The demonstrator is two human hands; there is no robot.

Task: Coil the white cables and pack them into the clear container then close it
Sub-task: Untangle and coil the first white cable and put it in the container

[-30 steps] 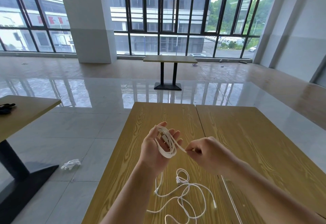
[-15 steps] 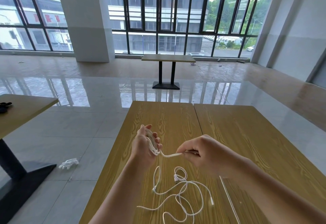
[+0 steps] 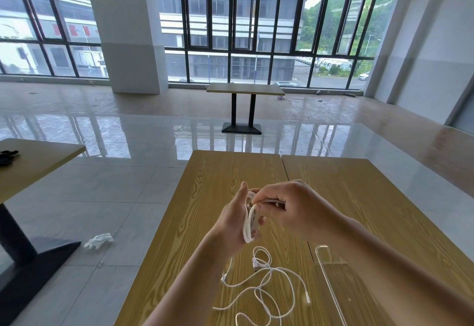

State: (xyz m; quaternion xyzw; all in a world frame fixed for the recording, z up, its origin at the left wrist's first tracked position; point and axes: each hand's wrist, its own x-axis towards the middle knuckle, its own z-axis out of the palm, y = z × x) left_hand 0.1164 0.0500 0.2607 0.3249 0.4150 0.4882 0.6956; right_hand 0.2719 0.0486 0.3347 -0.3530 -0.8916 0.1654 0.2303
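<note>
White cable coil (image 3: 249, 225) sits looped round the left hand (image 3: 234, 219) w/ fingers curled on it, right hand (image 3: 295, 209) pinching the free end tight against it, so I'd say 1st wrap is nearly done, but loose cables (image 3: 266, 287) lie tangled on the table (image 3: 179, 236) beside the clear container (image 3: 331, 272), nothing packed or closed yet.

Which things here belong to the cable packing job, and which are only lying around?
For the job:
- coiled white cable in the left hand
- right hand holding its end
- loose white cables on the table
- clear container

Lying about:
- white glove on the floor
- black object on the left table
</note>
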